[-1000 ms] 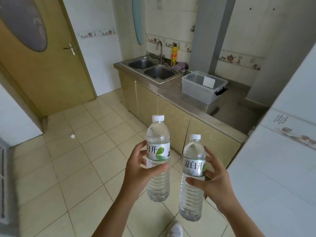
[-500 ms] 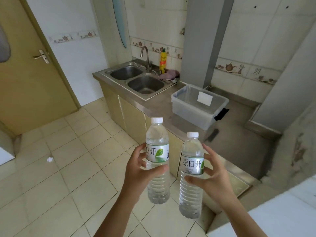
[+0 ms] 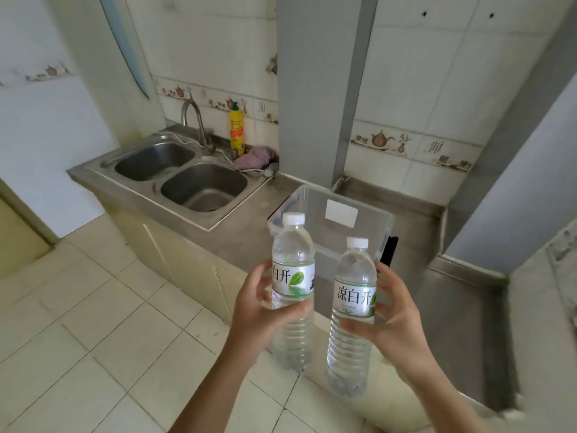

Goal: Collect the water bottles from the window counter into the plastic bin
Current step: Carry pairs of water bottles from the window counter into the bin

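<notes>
- Left hand (image 3: 260,310) gripped the left water bottle (image 3: 292,289) around its label band; thumb lay across the near face just under the label, fingers wrapped round the far left side.
- Right hand (image 3: 392,323) gripped the right water bottle (image 3: 352,310) the same way: thumb across the near face below the label, fingers curled behind the right side of the label.
- Both bottles stood upright, white caps on, clear water inside, held side by side in the air, not touching each other.
- Plastic bin (image 3: 331,220) sat on the steel counter (image 3: 243,232), just beyond the bottles; clear walls, white label on the far wall, nothing seen inside.
- Double sink (image 3: 184,173) lay far left of the bin, with a faucet (image 3: 195,120), a yellow bottle (image 3: 236,129) and a purple cloth (image 3: 254,157) behind it.
</notes>
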`<state>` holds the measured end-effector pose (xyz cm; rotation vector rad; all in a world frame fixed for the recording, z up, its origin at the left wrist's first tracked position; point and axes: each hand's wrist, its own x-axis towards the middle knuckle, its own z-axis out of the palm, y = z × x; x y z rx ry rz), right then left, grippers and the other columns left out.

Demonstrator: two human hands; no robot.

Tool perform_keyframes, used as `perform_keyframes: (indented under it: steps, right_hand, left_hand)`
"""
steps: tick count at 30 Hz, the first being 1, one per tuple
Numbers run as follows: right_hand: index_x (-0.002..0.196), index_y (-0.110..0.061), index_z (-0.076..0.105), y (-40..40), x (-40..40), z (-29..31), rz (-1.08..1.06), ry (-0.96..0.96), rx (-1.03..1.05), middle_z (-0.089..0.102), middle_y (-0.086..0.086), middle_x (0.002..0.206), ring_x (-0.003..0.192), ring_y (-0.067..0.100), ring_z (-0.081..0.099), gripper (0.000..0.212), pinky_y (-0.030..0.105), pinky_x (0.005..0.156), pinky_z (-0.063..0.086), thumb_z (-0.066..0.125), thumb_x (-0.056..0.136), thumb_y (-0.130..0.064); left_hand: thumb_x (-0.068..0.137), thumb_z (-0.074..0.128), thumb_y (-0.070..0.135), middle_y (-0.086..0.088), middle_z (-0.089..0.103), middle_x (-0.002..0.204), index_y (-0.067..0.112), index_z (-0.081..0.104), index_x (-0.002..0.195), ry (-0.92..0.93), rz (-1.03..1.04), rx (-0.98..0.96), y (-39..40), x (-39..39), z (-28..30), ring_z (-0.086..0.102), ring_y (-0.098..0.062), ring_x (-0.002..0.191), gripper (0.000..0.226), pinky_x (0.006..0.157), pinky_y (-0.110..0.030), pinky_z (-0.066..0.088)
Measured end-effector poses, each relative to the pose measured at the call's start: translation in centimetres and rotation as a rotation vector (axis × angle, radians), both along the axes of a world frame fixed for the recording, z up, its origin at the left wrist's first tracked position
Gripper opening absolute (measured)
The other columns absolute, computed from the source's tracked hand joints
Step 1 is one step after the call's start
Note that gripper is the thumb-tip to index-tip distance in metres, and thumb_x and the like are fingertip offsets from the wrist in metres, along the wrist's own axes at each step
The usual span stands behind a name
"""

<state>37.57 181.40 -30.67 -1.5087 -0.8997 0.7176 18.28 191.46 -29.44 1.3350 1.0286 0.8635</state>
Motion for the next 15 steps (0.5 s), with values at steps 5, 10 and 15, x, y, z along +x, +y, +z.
perform_keyframes:
  steps: [5, 10, 15]
  right_hand:
    - [0.132, -0.041, 0.045, 5.1, 3.6, 1.0, -0.075, 0.000, 0.013, 0.059, -0.012, 0.121, 0.093, 0.002, 0.067, 0.104, 0.022, 0.070, 0.056, 0.091, 0.049, 0.003]
    - [0.132, -0.040, 0.045, 10.3, 9.0, 2.0, -0.130, -0.067, 0.075, 0.057, -0.017, 0.126, 0.108, 0.006, 0.061, 0.101, 0.023, 0.079, 0.057, 0.090, 0.052, 0.002]
    - [0.132, -0.038, 0.043, 15.4, 14.4, 1.7, -0.124, -0.064, 0.102, 0.053, -0.018, 0.128, 0.105, -0.006, 0.059, 0.099, 0.013, 0.071, 0.054, 0.089, 0.055, 0.003]
  left_hand:
    - [0.058, 0.092, 0.002, 0.016, 0.074, 0.097, 0.040, 0.058, 0.108, -0.025, -0.099, 0.041, 6.9, 5.1, 1.0, 0.070, -0.001, 0.084, 0.072, 0.065, -0.017, 0.055]
    - [0.045, 0.096, 0.016, 0.013, 0.073, 0.105, 0.047, 0.058, 0.107, -0.014, -0.119, 0.088, 12.9, 12.1, 1.8, 0.070, -0.008, 0.094, 0.079, 0.076, -0.030, 0.059]
    - [0.049, 0.096, 0.023, 0.015, 0.066, 0.112, 0.051, 0.049, 0.107, 0.050, -0.142, 0.190, 17.7, 19.0, 1.1, 0.066, -0.008, 0.101, 0.080, 0.085, -0.036, 0.057]
